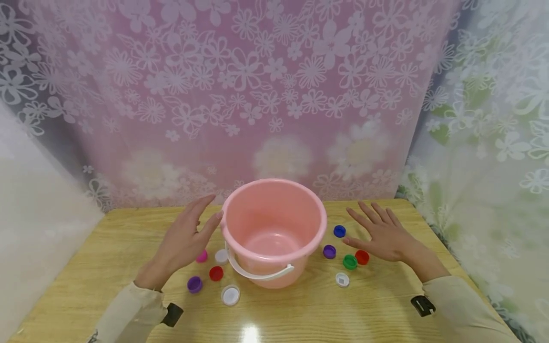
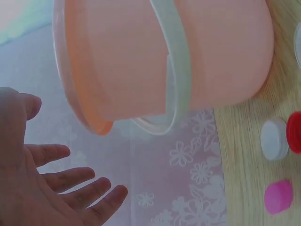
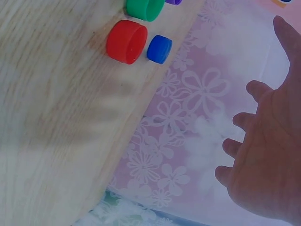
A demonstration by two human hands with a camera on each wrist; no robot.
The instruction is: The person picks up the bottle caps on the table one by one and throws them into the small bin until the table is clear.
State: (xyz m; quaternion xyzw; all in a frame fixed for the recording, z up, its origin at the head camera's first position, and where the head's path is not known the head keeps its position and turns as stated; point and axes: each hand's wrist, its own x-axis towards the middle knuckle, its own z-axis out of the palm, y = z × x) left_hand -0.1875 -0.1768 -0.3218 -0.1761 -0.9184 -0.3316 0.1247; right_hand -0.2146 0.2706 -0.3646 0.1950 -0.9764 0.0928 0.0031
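Pink bucket [image 1: 274, 219], one: between the fingers of our left hand [image 1: 182, 240] and our right hand [image 1: 381, 238]. Left: fingers loosely extended, holding nothing, just beside it. Right: fingers spread, holding nothing; blue cap [image 1: 340, 231], green cap [image 1: 350, 262], red cap [image 1: 362, 257] near them.

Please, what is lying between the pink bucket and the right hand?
In the head view, a blue cap and a purple cap lie between the bucket and the right hand.

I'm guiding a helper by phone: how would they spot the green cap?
Find the pink bucket on the table, then look to its right. Beside the red cap there lies the green cap, the only green one in view.
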